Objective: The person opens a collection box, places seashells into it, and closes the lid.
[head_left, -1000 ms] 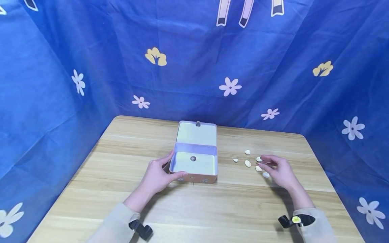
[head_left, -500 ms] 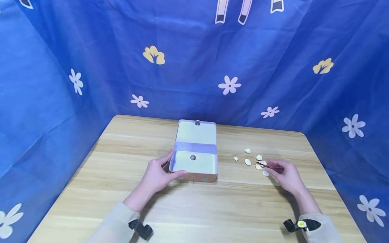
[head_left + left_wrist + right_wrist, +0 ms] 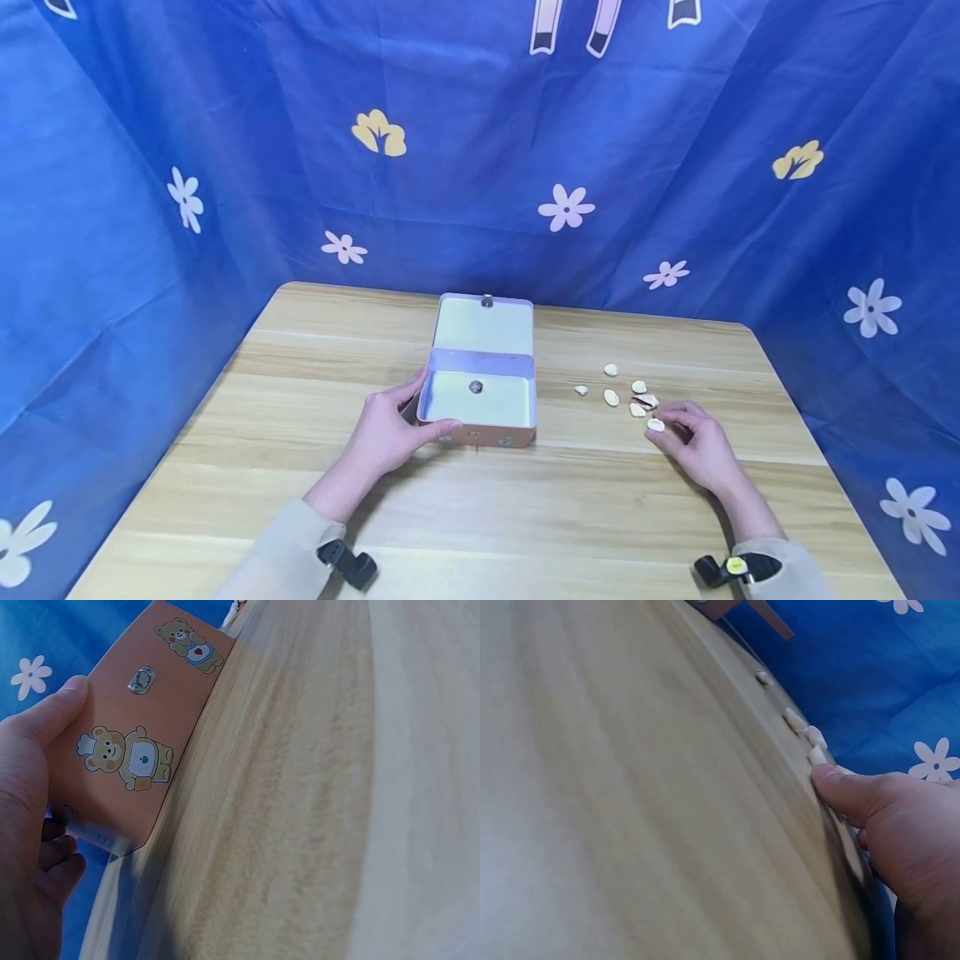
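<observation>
An orange tin box [image 3: 491, 436] with bear pictures stands on the table, its lid [image 3: 483, 325] raised at the back. My left hand [image 3: 382, 433] grips the box's left front corner, thumb along the front and fingers at the side. A small dark round piece [image 3: 476, 387] lies inside. To the right, my right hand [image 3: 701, 443] has its thumb and fingertips around a small white seashell [image 3: 656, 425], in a pinch. Beside it lie several more white shells [image 3: 611, 397] and a thin dark-red sliver [image 3: 642, 402]. In the right wrist view the thumb hides most of the pinched shell.
The wooden table [image 3: 480, 517] reaches back to a blue curtain [image 3: 450, 183] with flowers, which hangs behind and at both sides. Wrist cameras [image 3: 352, 567] are strapped on both sleeves.
My right hand has let go of the dark-red sliver, which now lies among the shells, and has moved slightly toward me onto the nearest shell. The left hand keeps its grip on the box.
</observation>
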Tool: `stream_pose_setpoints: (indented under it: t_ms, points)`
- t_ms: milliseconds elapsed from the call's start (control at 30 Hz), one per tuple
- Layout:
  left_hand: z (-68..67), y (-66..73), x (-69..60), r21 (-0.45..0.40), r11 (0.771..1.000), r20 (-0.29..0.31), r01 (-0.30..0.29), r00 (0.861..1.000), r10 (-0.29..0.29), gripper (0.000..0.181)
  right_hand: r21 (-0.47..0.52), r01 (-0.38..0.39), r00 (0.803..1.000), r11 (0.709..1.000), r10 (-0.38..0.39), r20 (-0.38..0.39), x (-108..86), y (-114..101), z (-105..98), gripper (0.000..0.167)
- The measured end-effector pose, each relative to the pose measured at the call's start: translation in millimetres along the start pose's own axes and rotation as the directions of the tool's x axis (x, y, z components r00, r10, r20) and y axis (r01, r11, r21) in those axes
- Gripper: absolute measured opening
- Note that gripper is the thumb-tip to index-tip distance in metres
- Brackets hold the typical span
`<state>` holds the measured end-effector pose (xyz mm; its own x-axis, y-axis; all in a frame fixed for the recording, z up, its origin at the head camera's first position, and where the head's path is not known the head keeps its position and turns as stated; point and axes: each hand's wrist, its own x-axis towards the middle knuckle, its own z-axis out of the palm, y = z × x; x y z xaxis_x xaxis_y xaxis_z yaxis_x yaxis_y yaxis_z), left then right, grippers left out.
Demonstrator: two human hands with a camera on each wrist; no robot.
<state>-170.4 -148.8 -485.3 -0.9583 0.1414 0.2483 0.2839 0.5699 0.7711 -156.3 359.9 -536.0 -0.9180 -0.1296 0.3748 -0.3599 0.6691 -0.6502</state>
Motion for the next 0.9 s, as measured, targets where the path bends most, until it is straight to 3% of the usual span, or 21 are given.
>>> stream_pose_setpoints:
  t_ms: [433,733,900]
  points:
    - [-2.5,-0.8,-0.6,-0.003,1.000,-0.004,0.001,1.000,-0.001,0.108,-0.035,-0.001,1.000,0.999,0.001,-0.004,5.0,-8.9,-1.2,0.023]
    - [-1.9,1.5,-0.3,-0.016,1.000,0.006,0.005,1.000,-0.005,0.106,-0.031,-0.088,0.995,0.996,0.090,0.050,15.1,-29.6,-7.5,0.030]
    - [-0.9,1.9,-0.3,-0.022,1.000,-0.004,-0.001,1.000,0.001,0.105,-0.004,-0.100,0.993,0.995,0.100,0.067,25.9,-40.7,-6.0,0.032]
